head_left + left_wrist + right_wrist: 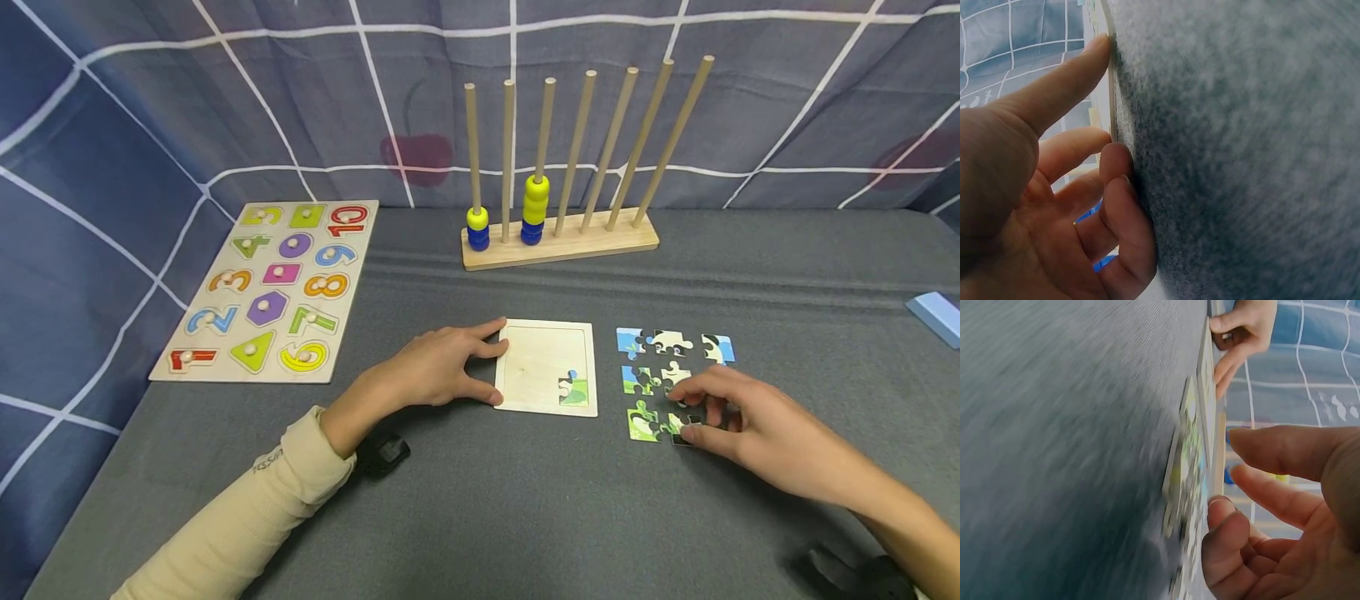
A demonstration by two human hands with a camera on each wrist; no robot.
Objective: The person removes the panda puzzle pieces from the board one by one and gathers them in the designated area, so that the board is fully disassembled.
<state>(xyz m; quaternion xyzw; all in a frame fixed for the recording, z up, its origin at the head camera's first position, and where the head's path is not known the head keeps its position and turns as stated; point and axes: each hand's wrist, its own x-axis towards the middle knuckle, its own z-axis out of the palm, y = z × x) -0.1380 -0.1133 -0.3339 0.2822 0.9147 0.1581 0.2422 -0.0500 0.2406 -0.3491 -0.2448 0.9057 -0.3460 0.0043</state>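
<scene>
From the head view, the left sleeve [247, 517] is lying nearest, and the left hand [435, 367] is bracing the puzzle tray [536, 367] by its left edge, index finger and thumb spread along it, probably to keep it from sliding. One piece [573, 390] is sitting in the tray's lower right corner. The right hand [738, 417] is pinching a dark loose piece [684, 432] among the scattered pieces [667, 342] just right of the tray. A number board [273, 292] and a peg rack [558, 237] are standing farther back.

In the left wrist view, the fingers [1079, 69] are pressing the tray's rim [1110, 69], loosely spread.

In the right wrist view, blur is hiding the grip; I cannot tell what the fingers [1285, 447] are holding.
</scene>
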